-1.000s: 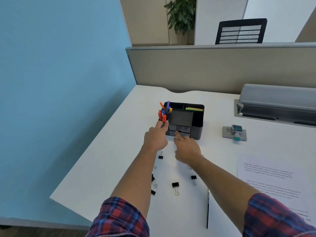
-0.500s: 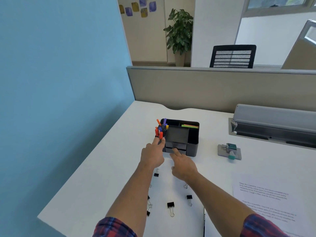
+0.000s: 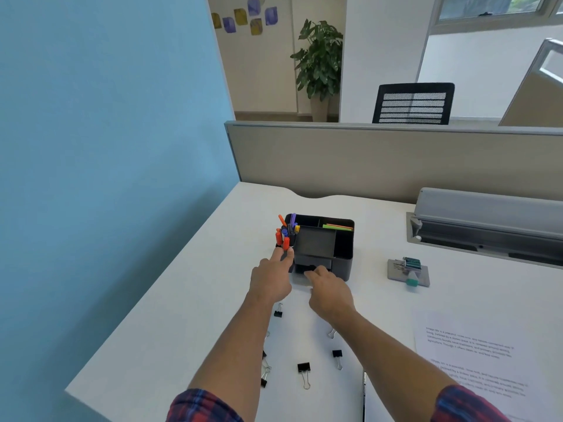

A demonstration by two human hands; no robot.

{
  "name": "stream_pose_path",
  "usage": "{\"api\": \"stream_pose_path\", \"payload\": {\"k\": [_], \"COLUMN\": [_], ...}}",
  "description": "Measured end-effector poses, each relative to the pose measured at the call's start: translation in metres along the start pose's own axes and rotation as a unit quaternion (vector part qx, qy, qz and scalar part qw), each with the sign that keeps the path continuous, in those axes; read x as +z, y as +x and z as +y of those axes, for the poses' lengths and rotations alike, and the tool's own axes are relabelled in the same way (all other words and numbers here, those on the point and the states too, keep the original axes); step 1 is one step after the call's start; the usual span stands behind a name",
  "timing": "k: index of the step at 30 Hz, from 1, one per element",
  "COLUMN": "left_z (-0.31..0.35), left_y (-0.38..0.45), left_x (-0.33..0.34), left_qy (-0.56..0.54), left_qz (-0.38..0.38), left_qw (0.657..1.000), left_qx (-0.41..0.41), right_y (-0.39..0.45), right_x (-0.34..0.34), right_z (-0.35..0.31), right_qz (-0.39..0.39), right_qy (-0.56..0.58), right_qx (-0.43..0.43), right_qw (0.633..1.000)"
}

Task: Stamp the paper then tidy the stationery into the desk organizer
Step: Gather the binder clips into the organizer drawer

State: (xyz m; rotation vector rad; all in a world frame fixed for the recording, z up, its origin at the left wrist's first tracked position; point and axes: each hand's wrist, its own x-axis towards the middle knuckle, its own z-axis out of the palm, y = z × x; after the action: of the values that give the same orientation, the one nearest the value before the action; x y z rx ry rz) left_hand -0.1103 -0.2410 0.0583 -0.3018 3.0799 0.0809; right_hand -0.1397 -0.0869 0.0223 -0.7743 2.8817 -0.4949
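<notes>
The black desk organizer (image 3: 344, 254) stands mid-desk with coloured pens (image 3: 285, 236) upright in its left compartment and sticky notes (image 3: 338, 227) at the back. My left hand (image 3: 269, 280) rests its fingertips against the organizer's front left corner. My right hand (image 3: 330, 295) has its fingers curled on the small drawer (image 3: 300, 268) at the organizer's front. I cannot tell how far the drawer is out. The stamp (image 3: 411, 269) sits on its grey pad to the right. The printed paper (image 3: 475, 354) lies at the near right.
Several black binder clips (image 3: 303, 367) are scattered on the white desk under my forearms. A dark pen (image 3: 364, 391) lies beside the paper. A grey cable tray (image 3: 487, 220) and a beige partition (image 3: 396, 159) close the back; a blue wall (image 3: 106, 178) runs along the left.
My view has tilted up, so the desk sits lower in frame. Both hands stay at the organizer, with the right fingers settling onto the drawer front.
</notes>
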Motion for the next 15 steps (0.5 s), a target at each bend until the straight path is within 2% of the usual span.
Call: {"api": "stream_pose_path", "payload": {"k": [4,15], "left_z": [0.000,0.001], "left_y": [0.000,-0.003], "left_x": [-0.001,-0.005], "left_qy": [0.003,0.010], "left_qz": [0.001,0.004], "left_qw": [1.000,1.000], "left_qx": [0.000,0.010], "right_y": [-0.009,-0.027], "right_x": [0.007,0.017], "right_z": [0.013,0.018], "right_qz": [0.029,0.047], "right_qy": [-0.007,-0.003], "right_qx": [0.009,-0.046], "right_qw": [1.000,0.998]}}
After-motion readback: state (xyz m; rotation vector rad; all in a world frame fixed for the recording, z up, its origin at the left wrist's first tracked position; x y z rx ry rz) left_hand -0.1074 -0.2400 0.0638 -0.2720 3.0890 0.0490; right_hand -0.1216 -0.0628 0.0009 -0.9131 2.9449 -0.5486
